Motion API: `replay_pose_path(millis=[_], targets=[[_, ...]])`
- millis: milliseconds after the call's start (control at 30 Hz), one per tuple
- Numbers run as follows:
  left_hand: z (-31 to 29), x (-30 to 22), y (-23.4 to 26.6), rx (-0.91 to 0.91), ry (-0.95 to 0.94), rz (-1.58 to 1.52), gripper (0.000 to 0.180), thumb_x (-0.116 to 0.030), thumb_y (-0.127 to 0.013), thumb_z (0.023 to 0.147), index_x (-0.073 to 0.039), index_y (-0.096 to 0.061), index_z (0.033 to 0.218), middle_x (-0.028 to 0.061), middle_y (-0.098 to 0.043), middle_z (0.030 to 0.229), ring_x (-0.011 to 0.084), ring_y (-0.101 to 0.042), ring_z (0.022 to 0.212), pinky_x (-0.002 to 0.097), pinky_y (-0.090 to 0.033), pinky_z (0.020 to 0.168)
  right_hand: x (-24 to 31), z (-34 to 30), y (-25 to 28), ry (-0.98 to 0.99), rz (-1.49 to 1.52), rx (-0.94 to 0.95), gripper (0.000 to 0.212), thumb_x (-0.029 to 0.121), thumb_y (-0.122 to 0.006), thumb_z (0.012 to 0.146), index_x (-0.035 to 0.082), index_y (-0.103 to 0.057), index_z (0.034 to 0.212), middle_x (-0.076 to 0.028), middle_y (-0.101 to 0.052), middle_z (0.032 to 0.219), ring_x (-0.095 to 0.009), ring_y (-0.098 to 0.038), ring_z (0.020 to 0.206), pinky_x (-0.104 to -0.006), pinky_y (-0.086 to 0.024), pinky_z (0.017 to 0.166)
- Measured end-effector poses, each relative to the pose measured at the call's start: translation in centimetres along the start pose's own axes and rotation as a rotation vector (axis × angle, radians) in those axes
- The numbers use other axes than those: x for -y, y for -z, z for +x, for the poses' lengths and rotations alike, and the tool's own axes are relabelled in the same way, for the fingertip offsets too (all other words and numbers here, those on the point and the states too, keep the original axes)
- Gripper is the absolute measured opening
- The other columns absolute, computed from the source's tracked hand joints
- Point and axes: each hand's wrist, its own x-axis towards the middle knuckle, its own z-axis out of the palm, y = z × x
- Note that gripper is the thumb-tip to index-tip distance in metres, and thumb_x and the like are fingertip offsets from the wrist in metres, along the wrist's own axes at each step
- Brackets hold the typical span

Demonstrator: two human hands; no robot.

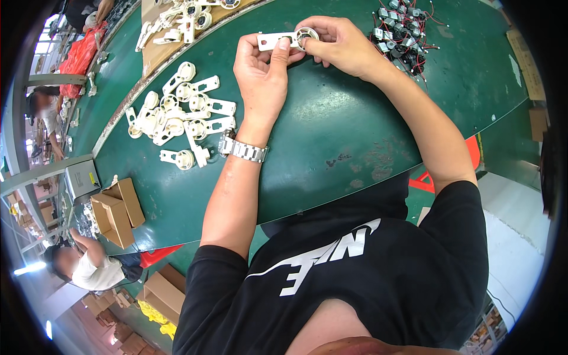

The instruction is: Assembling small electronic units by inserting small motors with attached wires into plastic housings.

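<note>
Fingers of the left hand (262,71) and right hand (343,46) pinch a white part (268,41) over the counter (331,142), seemingly mid-work; the heap (171,112) toward the left edge may be done or waiting; motors (404,32) rightward lie loose.

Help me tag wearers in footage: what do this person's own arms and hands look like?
Short black sleeves leave both forearms bare. A silver, metal-link watch circles the left wrist; the right wrist has nothing on it. The left hand and right hand wear no gloves.
</note>
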Motion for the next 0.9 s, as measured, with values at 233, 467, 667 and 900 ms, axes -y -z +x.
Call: replay_pose_path(millis=[233,467,667,900], targets=[[0.0,-0.1,0.3,-0.042,0.016,0.017,0.019,-0.009,-0.062,0.105,0.003,-0.049,0.113,0.0163,-0.067,0.109,0.0244,-0.073,0.096,0.0399,-0.068,0.085,-0.3,0.3,0.9,0.013,0.247,0.131,0.039,0.035,-0.063,0.105,0.003,-0.069,0.127,-0.004,-0.07,0.101,-0.012,-0.063,0.083,-0.0264,-0.055,0.072],[-0.1,-0.2,0.1,-0.037,-0.017,0.002,0.02,-0.009,-0.062,0.105,0.003,-0.049,0.114,0.0159,-0.067,0.109,0.0237,-0.073,0.097,0.0394,-0.067,0.085,0.2,0.1,1.0,0.055,0.138,0.172,0.042,0.037,-0.063,0.105,0.004,-0.067,0.13,-0.003,-0.068,0.098,-0.012,-0.063,0.082,-0.027,-0.054,0.071],[0.1,-0.2,0.2,-0.137,0.001,0.224,0.032,-0.028,-0.056,0.11,0.001,-0.05,0.123,0.0094,-0.063,0.101,0.0127,-0.064,0.08,0.0256,-0.057,0.064,0.9,-0.1,1.1,0.003,0.179,0.089,0.043,0.043,-0.071,0.1,0.009,-0.07,0.126,0.003,-0.06,0.078,-0.006,-0.055,0.068,-0.023,-0.042,0.057],[0.9,-2.9,3.4,-0.366,-0.435,1.282,0.033,0.001,-0.062,0.087,-0.003,-0.059,0.12,0.0138,-0.057,0.115,0.0301,-0.052,0.111,0.0446,-0.043,0.095,1.7,0.2,2.3,-0.132,0.011,0.046,0.036,0.038,-0.075,0.098,0.006,-0.072,0.114,0.006,-0.059,0.078,-0.004,-0.051,0.062,-0.0214,-0.038,0.052]])
